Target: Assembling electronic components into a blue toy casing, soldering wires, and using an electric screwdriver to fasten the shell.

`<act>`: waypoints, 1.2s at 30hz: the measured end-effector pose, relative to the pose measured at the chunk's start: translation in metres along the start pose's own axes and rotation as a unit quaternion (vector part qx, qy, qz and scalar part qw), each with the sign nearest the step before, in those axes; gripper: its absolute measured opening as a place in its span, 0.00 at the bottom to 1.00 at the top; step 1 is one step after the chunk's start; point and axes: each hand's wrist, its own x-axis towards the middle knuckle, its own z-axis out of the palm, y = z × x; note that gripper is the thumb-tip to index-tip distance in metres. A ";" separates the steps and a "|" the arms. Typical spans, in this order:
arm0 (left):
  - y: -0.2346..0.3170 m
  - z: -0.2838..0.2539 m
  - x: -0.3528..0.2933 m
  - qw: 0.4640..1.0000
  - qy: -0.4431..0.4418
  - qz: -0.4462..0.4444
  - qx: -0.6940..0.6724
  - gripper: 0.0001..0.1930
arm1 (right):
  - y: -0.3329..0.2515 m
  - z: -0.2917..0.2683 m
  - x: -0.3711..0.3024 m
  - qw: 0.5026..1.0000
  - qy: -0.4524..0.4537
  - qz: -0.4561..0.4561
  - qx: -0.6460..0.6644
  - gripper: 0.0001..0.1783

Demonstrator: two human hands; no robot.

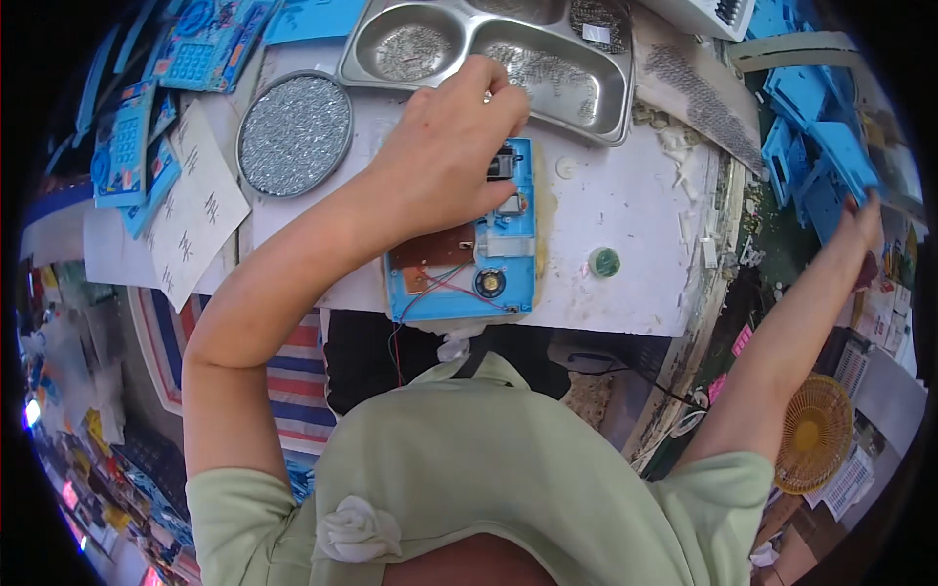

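Observation:
A blue plastic casing (524,264) lies on the table in front of me. In it are a brown circuit board (430,249), a small round speaker (490,283) and thin red and green wires. My left hand (440,151) is over the casing's upper part, with its fingers curled together; what they hold, if anything, is too small to make out. Far to the right, my right hand (862,223) reaches past the table's edge. Its fingers are closed on the lower end of a blue plastic panel (842,156) among a heap of similar pieces.
A steel compartment tray (625,107) with small metal parts stands at the back. To its left is a round dish (293,190) of tiny silver pieces. Blue printed panels (127,146) and a paper sheet (200,195) lie left. A green cap (604,262) sits right of the casing.

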 end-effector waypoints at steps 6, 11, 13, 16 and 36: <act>-0.004 -0.008 -0.016 0.997 0.060 0.043 -0.032 0.26 | -0.060 -0.042 -0.278 0.976 -0.106 -0.049 0.184 0.23; 0.021 -0.053 -0.008 0.965 0.054 0.019 -0.254 0.31 | -0.075 -0.005 -0.432 0.950 -0.307 0.036 0.043 0.28; 0.029 -0.068 -0.010 0.934 -0.095 -0.056 -0.339 0.31 | -0.070 0.034 -0.426 0.846 -0.508 0.115 0.111 0.31; 0.029 -0.073 -0.019 0.873 -0.118 -0.164 -0.444 0.27 | -0.066 0.077 -0.429 0.763 -0.584 0.220 0.165 0.34; 0.034 -0.008 -0.103 0.966 0.091 -0.222 -0.098 0.37 | -0.010 0.045 -0.531 0.762 -0.602 -0.121 -0.204 0.31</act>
